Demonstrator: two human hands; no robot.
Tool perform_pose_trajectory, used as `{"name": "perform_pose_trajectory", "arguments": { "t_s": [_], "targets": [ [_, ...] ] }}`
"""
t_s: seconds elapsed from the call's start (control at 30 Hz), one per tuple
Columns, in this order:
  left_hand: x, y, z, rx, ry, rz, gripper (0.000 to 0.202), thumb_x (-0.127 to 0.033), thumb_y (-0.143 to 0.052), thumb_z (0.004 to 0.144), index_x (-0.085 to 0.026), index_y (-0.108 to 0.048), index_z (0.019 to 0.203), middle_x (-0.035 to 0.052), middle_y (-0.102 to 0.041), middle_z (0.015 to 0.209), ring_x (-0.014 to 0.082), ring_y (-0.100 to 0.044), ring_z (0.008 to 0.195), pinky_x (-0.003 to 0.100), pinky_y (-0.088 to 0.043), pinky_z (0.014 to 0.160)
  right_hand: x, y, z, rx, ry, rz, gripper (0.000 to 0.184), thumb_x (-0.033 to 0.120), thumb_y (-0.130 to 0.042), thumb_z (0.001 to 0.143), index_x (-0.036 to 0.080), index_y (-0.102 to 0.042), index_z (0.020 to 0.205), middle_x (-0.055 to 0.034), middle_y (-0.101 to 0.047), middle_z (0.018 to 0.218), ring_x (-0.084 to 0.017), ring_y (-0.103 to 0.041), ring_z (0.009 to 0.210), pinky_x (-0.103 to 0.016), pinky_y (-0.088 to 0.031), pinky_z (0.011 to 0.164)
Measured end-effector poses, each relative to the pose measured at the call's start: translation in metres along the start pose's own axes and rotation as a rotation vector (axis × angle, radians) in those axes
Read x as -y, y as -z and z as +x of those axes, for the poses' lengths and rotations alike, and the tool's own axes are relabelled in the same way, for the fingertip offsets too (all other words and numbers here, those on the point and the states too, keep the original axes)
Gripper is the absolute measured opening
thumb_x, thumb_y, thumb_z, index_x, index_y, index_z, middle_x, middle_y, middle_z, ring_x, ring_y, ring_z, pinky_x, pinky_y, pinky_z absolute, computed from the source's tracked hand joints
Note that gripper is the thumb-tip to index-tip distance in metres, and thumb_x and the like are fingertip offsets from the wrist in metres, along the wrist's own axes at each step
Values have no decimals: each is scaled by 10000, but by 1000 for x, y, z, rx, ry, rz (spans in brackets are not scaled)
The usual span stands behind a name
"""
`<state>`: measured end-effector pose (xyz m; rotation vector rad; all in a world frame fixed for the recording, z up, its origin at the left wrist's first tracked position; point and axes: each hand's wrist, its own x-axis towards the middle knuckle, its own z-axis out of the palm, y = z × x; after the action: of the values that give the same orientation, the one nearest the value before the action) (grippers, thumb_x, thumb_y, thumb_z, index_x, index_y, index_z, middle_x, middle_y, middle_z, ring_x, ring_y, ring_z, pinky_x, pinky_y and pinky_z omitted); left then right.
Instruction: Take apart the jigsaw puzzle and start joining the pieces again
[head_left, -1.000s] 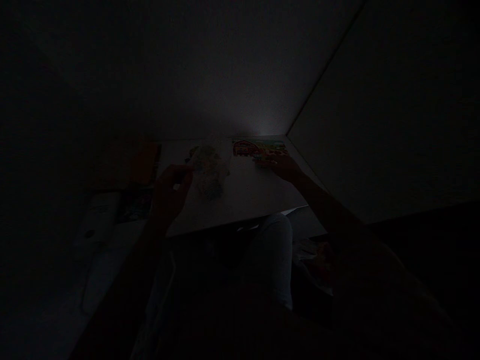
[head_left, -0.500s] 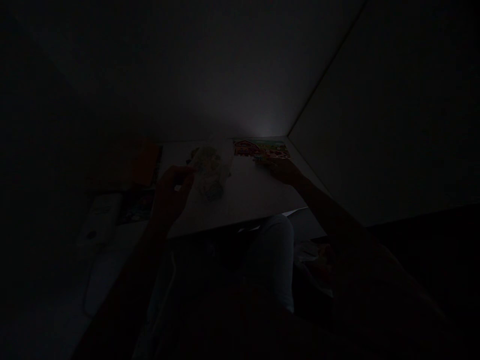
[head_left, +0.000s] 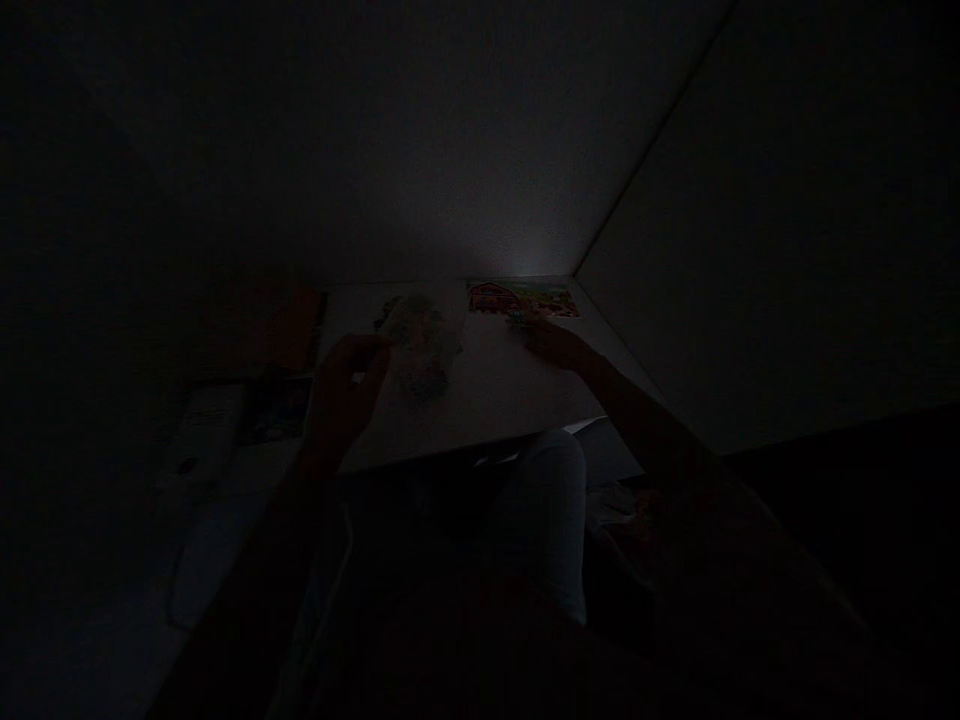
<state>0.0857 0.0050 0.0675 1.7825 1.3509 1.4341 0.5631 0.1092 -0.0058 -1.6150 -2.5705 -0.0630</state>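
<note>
The scene is very dark. A white board lies across my lap. My left hand is raised over its left edge, fingers closed on a clear plastic bag of small coloured pieces. My right hand reaches to the far right of the board, fingertips at a small piece beside a partly built farm-picture puzzle with a red barn. Whether those fingers pinch the piece is too dark to tell.
Dim walls meet in a corner just behind the board. An orange object and a dark printed item lie left of the board. A pale elongated object rests further left. My pale trouser leg shows below the board.
My right hand has crept slightly up and left toward the puzzle's lower edge. The bag in my left hand has shifted a little; the left hand stays in place.
</note>
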Motion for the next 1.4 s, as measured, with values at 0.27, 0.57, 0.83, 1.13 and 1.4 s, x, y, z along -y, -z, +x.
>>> {"name": "perform_pose_trajectory", "arguments": {
  "t_s": [0.27,0.57,0.83,1.13,1.4],
  "targets": [
    [0,-1,-7,-4,8,10,227,-480,-754,1055,-287,-826,1151,54,-805,1048,229,-746,892,355,-587,772,25,-8,-25,48,-167,48,750,432,-449,1224,120,-469,1906,-234,-444,1973,-431,-585,1747,-643,-569,1384],
    [-9,-3,-7,10,-24,5,218,-455,-739,1049,-279,-833,1138,48,-791,997,220,-732,861,339,-583,752,58,-8,-65,-8,-184,4,636,418,-461,1233,175,-659,1787,-222,-721,1754,-422,-778,1518,-620,-675,1237],
    [-16,-12,-3,35,-47,-38,218,-388,-729,1043,-260,-811,1199,53,-798,1040,205,-746,894,323,-595,786,86,74,-41,-331,-25,98,612,590,-530,1234,220,-760,1663,-220,-782,1657,-477,-728,1519,-690,-599,1266],
    [-15,-12,-1,14,-6,-95,276,-367,-760,1033,-262,-736,1287,0,-683,934,179,-675,824,307,-561,757,169,153,43,-289,436,-16,515,524,-474,1283,344,-644,1734,-60,-574,1898,-396,-604,1676,-703,-519,1313],
    [-2,-6,-2,-7,6,-107,329,-400,-787,1024,-267,-743,1322,3,-693,967,176,-680,844,312,-555,768,70,93,16,-328,46,218,482,581,-581,1221,231,-820,1451,-192,-815,1474,-384,-827,1278,-575,-674,1119]
  ]
}}
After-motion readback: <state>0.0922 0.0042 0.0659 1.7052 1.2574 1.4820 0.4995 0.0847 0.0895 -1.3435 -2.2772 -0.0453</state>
